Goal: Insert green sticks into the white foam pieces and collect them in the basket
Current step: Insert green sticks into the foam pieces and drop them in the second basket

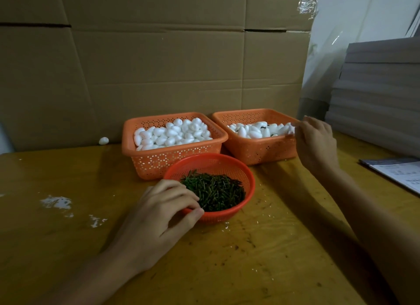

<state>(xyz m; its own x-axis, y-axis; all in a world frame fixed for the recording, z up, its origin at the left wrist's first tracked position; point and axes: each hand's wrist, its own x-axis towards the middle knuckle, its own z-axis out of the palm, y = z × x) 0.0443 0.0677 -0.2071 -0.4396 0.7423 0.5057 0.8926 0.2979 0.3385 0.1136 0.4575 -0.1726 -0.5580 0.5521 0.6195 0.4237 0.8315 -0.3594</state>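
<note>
Surface (272, 247): round red basket (247, 175) of green sticks (218, 191), left hand (159, 213) fingers (181, 191) curled among them, grasp unclear. Behind, left orange basket (172, 161) and right orange basket (256, 152) of white foam pieces (172, 134); right hand (316, 143) at the latter's edge, hold indiscernible.

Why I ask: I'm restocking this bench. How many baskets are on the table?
3. One square basket of white foam pieces back centre; a second square basket right of it; a round basket of green sticks in front. None looks hidden.
</note>
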